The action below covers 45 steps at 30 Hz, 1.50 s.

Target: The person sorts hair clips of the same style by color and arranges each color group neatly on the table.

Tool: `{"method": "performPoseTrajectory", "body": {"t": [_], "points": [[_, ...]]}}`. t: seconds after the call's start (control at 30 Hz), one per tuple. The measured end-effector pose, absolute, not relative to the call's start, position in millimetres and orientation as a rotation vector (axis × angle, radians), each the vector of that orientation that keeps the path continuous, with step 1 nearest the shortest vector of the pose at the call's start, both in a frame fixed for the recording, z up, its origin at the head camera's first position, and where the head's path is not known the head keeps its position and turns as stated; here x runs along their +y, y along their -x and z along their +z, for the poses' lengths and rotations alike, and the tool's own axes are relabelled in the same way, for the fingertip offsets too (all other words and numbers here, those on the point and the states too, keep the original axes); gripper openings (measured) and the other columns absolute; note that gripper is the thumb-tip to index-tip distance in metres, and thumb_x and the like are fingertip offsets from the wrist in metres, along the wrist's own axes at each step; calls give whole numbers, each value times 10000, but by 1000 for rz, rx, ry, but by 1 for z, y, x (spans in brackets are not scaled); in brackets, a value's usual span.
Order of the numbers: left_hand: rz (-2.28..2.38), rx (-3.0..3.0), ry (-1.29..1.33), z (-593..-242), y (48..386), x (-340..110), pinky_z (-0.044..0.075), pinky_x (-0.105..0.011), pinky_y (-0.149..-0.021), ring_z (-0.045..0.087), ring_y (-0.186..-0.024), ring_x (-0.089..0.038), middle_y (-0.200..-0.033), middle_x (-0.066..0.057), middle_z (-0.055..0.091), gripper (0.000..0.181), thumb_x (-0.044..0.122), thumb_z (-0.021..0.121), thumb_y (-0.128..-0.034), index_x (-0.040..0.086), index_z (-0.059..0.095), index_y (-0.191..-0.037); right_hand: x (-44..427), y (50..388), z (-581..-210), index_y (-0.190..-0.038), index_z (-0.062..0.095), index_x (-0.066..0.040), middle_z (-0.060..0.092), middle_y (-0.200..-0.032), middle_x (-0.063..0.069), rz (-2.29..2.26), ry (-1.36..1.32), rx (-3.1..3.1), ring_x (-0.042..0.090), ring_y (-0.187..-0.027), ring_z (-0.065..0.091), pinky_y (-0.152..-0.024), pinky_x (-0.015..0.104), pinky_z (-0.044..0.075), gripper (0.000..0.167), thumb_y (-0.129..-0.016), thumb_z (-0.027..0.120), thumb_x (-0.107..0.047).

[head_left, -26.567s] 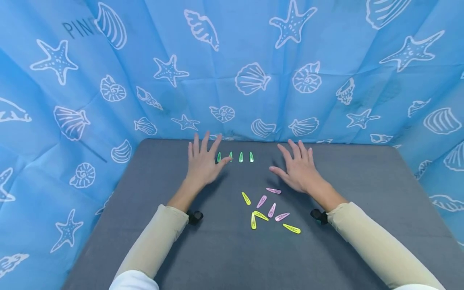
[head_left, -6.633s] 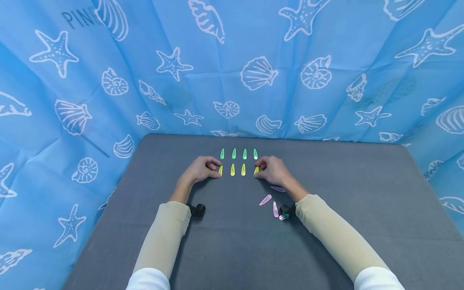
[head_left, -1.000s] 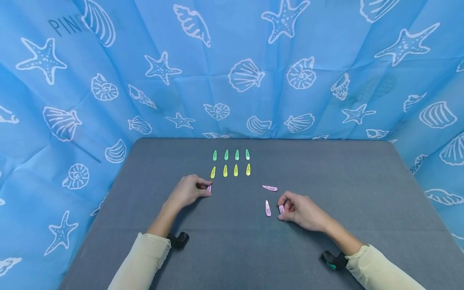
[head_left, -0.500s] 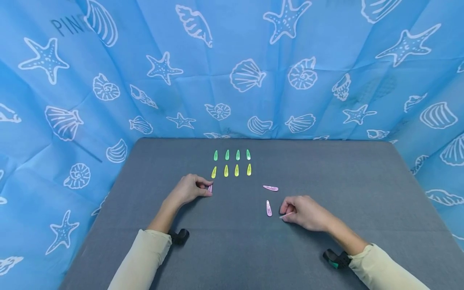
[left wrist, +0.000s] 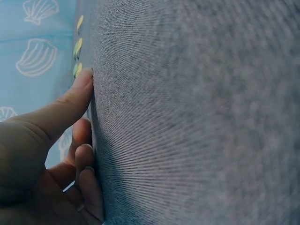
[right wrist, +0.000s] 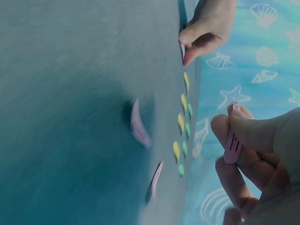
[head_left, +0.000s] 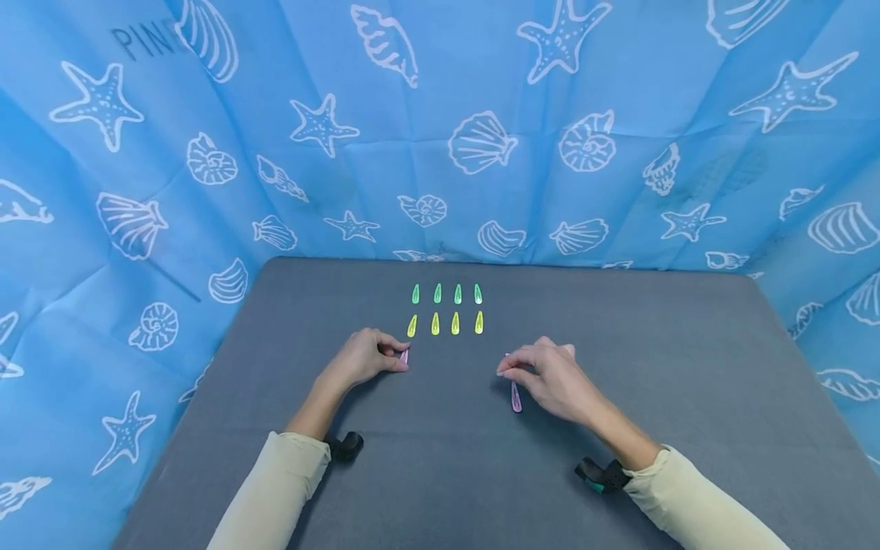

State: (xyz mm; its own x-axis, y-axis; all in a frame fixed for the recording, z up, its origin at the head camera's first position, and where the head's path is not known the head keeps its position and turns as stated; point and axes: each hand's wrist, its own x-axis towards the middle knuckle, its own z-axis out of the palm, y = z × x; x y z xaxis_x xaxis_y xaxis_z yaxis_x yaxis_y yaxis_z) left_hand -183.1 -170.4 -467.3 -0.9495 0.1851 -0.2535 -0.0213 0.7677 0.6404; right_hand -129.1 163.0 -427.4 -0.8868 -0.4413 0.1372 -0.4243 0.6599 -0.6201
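Note:
In the head view my left hand pinches a pink snap hair clip at the table surface, just below the leftmost yellow clip. My right hand is raised over the table and grips another pink hair clip between thumb and fingers, plain in the right wrist view. Under that hand lies a loose pink clip; a further pink clip is mostly hidden by the fingers in the head view. Yellow hair clips form a row, with a row of green clips behind.
A grey cloth-covered table carries everything. Behind it hangs a blue curtain with white shells and starfish, meeting the table's far edge. Black wrist cameras sit on both wrists.
My right hand has lifted its pink clip and moved left and away from me, over the loose pink clips. The left hand keeps its place. Earlier, the yellow clips were scattered; now they stand in a row.

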Motion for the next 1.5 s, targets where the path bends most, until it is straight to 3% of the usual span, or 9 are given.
{"method": "performPoseTrajectory", "body": {"t": [0.17,0.27,0.37,0.53,0.6,0.77,0.97,1.17,1.5], "points": [[965,2667,-115,-468,182,-169,381,-294,-646,510,-747,-166,-831,-12,616,368,269,880,-806,224,792,-1160,142,141,-428,-963,798,-161,780,-903,-38,-1097,670,2770,144,-791,526,-789,317,352,71,-949,730,-175],[967,2667,-107,-469,183,-170,384,-296,-657,514,-766,-167,-838,-13,613,366,267,884,-801,228,795,-1154,130,148,-431,-949,749,-132,751,-884,-1,-1164,618,2685,113,-743,583,-683,246,461,56,-969,707,-163],[978,2659,-95,-469,183,-170,385,-298,-662,518,-772,-169,-842,-16,614,363,259,887,-797,230,798,-1148,116,154,-436,-919,709,-129,719,-840,6,-1233,581,2606,121,-717,632,-659,235,497,57,-974,695,-138],[983,2653,-71,-468,184,-170,384,-296,-657,519,-772,-169,-842,-18,611,366,262,891,-791,234,800,-1144,92,163,-445,-893,720,-129,702,-767,-18,-1234,538,2581,87,-673,597,-640,240,462,47,-938,734,-133],[980,2655,-70,-468,184,-170,386,-296,-656,520,-776,-168,-844,-17,609,367,273,892,-789,239,800,-1143,82,166,-448,-942,738,-115,716,-768,-16,-1236,508,2588,76,-658,570,-635,243,429,26,-925,747,-132],[978,2654,-80,-470,185,-170,388,-296,-656,523,-785,-164,-849,-13,605,357,288,886,-796,254,799,-1141,63,176,-455,-1081,752,-72,761,-811,10,-1290,441,2600,72,-669,588,-652,252,431,167,-918,748,-110],[995,2638,-61,-470,185,-171,391,-301,-667,526,-795,-169,-857,-13,606,362,289,892,-788,266,800,-1137,49,184,-460,-1071,759,-71,701,-789,13,-1257,420,2672,98,-691,580,-667,270,435,142,-933,735,-94],[990,2631,-42,-471,185,-172,390,-302,-674,527,-815,-169,-879,-13,605,360,290,889,-790,274,798,-1138,44,185,-467,-1146,754,-86,641,-813,-9,-1118,414,2737,106,-702,537,-653,271,403,223,-935,748,-155],[995,2621,-44,-469,184,-171,393,-308,-684,526,-821,-175,-900,-24,595,360,277,879,-805,260,793,-1154,41,174,-468,-1125,727,-95,632,-964,49,-940,407,2833,166,-809,584,-737,369,495,361,-845,854,-285]]}}
